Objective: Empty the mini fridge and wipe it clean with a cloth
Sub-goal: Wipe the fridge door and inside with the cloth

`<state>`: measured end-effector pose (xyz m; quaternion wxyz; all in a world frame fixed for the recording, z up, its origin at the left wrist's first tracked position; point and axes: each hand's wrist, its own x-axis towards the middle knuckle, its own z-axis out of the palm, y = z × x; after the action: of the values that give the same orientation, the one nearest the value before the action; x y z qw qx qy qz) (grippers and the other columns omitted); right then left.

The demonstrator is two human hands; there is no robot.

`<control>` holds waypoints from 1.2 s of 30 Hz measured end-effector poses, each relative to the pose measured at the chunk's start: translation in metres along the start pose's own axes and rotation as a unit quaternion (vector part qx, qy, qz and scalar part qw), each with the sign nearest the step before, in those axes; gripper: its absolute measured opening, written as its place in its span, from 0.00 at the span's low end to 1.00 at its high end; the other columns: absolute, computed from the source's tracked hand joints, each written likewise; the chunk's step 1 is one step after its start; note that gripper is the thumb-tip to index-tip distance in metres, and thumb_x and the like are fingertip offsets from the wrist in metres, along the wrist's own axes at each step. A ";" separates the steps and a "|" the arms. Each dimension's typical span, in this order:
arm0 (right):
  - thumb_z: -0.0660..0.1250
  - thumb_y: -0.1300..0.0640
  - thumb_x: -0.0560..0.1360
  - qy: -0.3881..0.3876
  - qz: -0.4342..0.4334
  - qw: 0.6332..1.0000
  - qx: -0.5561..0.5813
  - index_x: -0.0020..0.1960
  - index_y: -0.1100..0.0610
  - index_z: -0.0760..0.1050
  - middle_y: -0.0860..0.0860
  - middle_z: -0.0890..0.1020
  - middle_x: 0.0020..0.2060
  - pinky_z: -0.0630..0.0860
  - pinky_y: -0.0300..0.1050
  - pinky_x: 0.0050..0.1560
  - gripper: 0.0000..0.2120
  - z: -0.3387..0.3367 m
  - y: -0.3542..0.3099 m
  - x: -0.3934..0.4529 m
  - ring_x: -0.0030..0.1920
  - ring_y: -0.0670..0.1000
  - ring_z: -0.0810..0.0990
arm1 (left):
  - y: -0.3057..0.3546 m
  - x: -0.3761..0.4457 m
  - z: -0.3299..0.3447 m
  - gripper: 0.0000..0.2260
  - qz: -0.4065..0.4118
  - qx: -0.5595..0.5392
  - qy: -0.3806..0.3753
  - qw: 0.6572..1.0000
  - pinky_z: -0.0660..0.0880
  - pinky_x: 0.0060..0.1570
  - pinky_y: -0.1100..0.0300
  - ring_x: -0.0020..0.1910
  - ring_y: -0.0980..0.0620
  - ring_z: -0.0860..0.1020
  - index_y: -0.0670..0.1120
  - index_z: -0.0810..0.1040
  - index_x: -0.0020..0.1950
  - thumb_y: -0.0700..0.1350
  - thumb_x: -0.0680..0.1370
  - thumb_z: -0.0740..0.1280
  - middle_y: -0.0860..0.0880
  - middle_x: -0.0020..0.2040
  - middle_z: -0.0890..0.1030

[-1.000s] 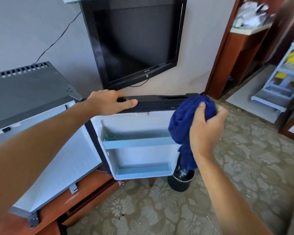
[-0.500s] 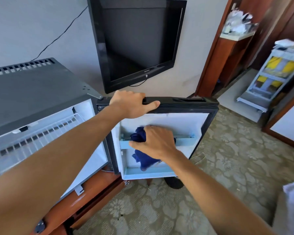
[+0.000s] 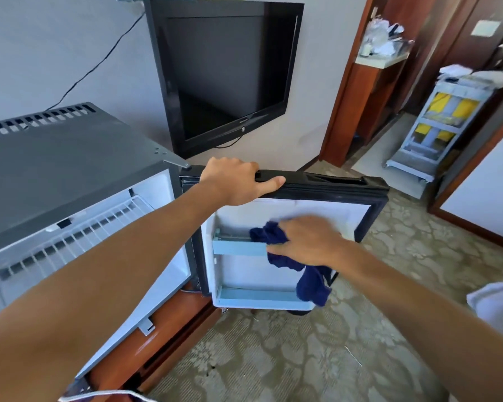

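The grey mini fridge (image 3: 64,158) stands at the left with its door (image 3: 325,187) swung wide open toward me. My left hand (image 3: 235,181) grips the door's black top edge. My right hand (image 3: 305,240) presses a dark blue cloth (image 3: 276,239) against the door's white inner lining, at the right end of the upper light-blue shelf rail (image 3: 238,247). Part of the cloth hangs down to the lower door rail (image 3: 259,295). A white wire shelf (image 3: 70,236) shows inside the fridge cavity; my left forearm hides much of the interior.
A black TV (image 3: 227,74) hangs on the wall right behind the door. The fridge rests on a brown wooden cabinet (image 3: 163,340). Patterned carpet (image 3: 302,358) covers the floor. A cleaning cart (image 3: 442,123) stands in the doorway at far right, and white fabric (image 3: 497,306) lies at the right edge.
My right hand brought the cloth from beyond the door's right edge onto the inner lining, then slid it rightward along the upper rail. My left hand has stayed on the door's top edge.
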<state>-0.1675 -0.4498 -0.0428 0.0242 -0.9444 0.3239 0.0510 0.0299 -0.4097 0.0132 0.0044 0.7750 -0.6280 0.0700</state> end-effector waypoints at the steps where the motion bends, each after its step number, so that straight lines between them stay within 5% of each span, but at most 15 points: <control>1: 0.59 0.33 0.78 0.021 -0.004 0.999 -0.032 0.48 0.54 0.75 0.48 0.77 0.37 0.70 0.51 0.38 0.23 0.002 -0.013 0.004 0.39 0.54 0.75 | 0.002 -0.001 0.000 0.35 0.003 0.001 0.001 1.000 0.68 0.47 0.48 0.44 0.44 0.74 0.51 0.73 0.50 0.78 0.76 0.43 0.49 0.41 0.76; 6: 0.59 0.37 0.81 0.183 0.027 0.979 0.081 0.42 0.54 0.71 0.51 0.82 0.40 0.68 0.49 0.38 0.21 0.034 -0.070 0.024 0.43 0.56 0.80 | 0.003 -0.004 -0.001 0.33 0.004 0.002 0.002 1.000 0.68 0.48 0.48 0.45 0.43 0.73 0.50 0.72 0.50 0.77 0.77 0.44 0.48 0.42 0.75; 11: 0.65 0.38 0.76 0.291 0.082 0.893 0.332 0.37 0.53 0.70 0.47 0.74 0.30 0.71 0.52 0.35 0.20 0.045 -0.065 0.014 0.35 0.52 0.75 | -0.006 0.000 -0.005 0.32 0.024 -0.062 -0.017 0.998 0.70 0.51 0.48 0.49 0.45 0.75 0.51 0.74 0.53 0.77 0.77 0.48 0.49 0.47 0.77; 16: 0.66 0.47 0.80 0.481 0.033 0.801 0.355 0.58 0.57 0.78 0.49 0.80 0.56 0.76 0.45 0.53 0.15 0.038 -0.112 -0.004 0.55 0.51 0.79 | -0.032 0.001 -0.018 0.41 -0.004 -0.072 -0.093 0.993 0.71 0.57 0.46 0.54 0.44 0.77 0.51 0.81 0.53 0.83 0.70 0.48 0.51 0.52 0.79; 18: 0.69 0.52 0.77 0.453 -0.031 0.830 0.325 0.62 0.59 0.77 0.54 0.75 0.67 0.73 0.46 0.61 0.17 0.046 -0.138 0.015 0.65 0.55 0.76 | -0.034 -0.001 -0.015 0.46 -0.019 -0.062 -0.100 0.993 0.68 0.54 0.47 0.53 0.44 0.77 0.49 0.82 0.51 0.85 0.67 0.46 0.49 0.53 0.82; 21: 0.72 0.64 0.73 0.438 -0.126 0.883 0.110 0.59 0.61 0.77 0.58 0.77 0.62 0.72 0.54 0.68 0.15 0.076 -0.156 0.047 0.67 0.61 0.74 | -0.032 -0.002 -0.016 0.48 -0.024 -0.063 -0.091 0.994 0.65 0.55 0.48 0.58 0.43 0.78 0.50 0.82 0.59 0.85 0.67 0.45 0.49 0.60 0.82; 23: 0.64 0.68 0.77 0.452 -0.168 0.876 0.019 0.52 0.61 0.79 0.57 0.81 0.55 0.71 0.58 0.68 0.07 0.088 -0.156 0.055 0.64 0.61 0.77 | -0.031 -0.002 -0.016 0.47 -0.020 -0.052 -0.089 0.995 0.65 0.53 0.48 0.55 0.43 0.77 0.50 0.82 0.58 0.84 0.69 0.44 0.49 0.58 0.81; 27: 0.61 0.65 0.75 0.436 -0.206 0.866 -0.135 0.44 0.60 0.81 0.57 0.83 0.46 0.70 0.57 0.70 0.09 0.086 -0.153 0.061 0.58 0.61 0.80 | -0.031 -0.002 -0.014 0.44 -0.019 -0.047 -0.075 0.996 0.65 0.51 0.49 0.49 0.45 0.74 0.49 0.80 0.54 0.83 0.71 0.43 0.50 0.50 0.78; 31: 0.59 0.57 0.78 0.277 -0.201 0.881 -0.327 0.60 0.59 0.82 0.58 0.83 0.59 0.65 0.59 0.74 0.17 0.121 -0.154 0.063 0.64 0.61 0.78 | -0.030 -0.002 -0.010 0.44 -0.029 -0.028 -0.040 0.998 0.66 0.49 0.50 0.47 0.45 0.75 0.48 0.81 0.52 0.82 0.72 0.42 0.49 0.47 0.78; 36: 0.56 0.54 0.83 0.123 -0.215 0.874 -0.419 0.76 0.65 0.65 0.64 0.68 0.75 0.51 0.63 0.78 0.25 0.219 -0.154 0.057 0.76 0.65 0.64 | -0.033 0.001 -0.005 0.40 -0.020 -0.020 -0.016 0.999 0.67 0.45 0.51 0.46 0.46 0.77 0.48 0.75 0.38 0.80 0.74 0.42 0.50 0.40 0.78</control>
<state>-0.0458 -0.3461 -0.2649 -0.4035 -0.9110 0.0617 0.0584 0.0614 -0.4037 0.0208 0.0114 0.7882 -0.6137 0.0448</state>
